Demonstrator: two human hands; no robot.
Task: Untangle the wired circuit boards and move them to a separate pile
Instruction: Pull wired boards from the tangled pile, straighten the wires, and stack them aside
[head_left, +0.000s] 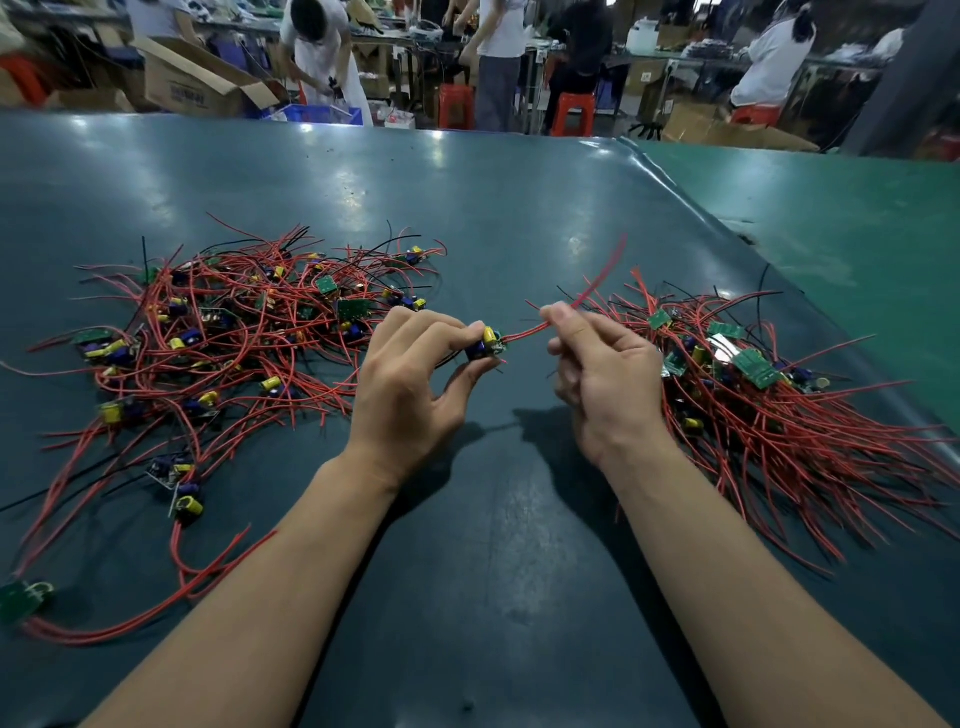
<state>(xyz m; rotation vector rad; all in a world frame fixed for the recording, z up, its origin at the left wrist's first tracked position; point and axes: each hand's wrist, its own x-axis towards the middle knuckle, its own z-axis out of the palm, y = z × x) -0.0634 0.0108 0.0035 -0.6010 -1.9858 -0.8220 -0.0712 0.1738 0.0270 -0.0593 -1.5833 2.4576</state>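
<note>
Bright overhead light glares on the table (467, 208); soft shadows, motion-blurred wire (597, 283), edges bowed.

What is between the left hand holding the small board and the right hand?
In the head view, a red wire spans the gap: it runs from the circuit board pinched in the left hand to the right hand, which pinches it above the dark mat.

We're on an electronics assembly floor: a broad dark-green worktop (467, 208) heaped with red-wired circuit boards (234, 322). Along the top of the frame, workers (322, 47) bend over benches among cardboard boxes (192, 83) and red stools (571, 111).
</note>
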